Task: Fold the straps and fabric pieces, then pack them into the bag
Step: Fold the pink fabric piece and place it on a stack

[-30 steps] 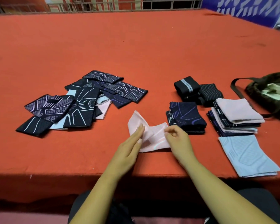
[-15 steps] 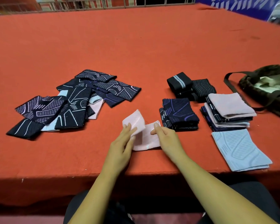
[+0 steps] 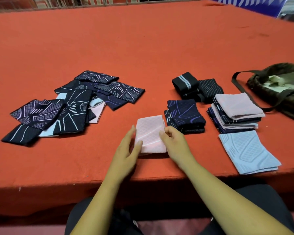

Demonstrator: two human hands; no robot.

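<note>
A pink fabric piece lies folded into a rectangle near the table's front edge. My left hand rests against its left side with fingers extended and thumb on the cloth. My right hand pinches its right edge with curled fingers. Left of it lies a loose pile of dark patterned pieces. To the right sit a folded navy stack, rolled black straps, a mixed pink and navy stack and a folded light blue piece. The dark green bag lies open at the far right.
The red felt table stretches far back to a metal railing. The bag's black strap loops on the felt beside the stacks. The table's front edge runs just below my hands, above my lap.
The pink piece was spread in two flaps; its left flap has been folded over, and it now lies as one compact rectangle. Both hands have closed in on its sides.
</note>
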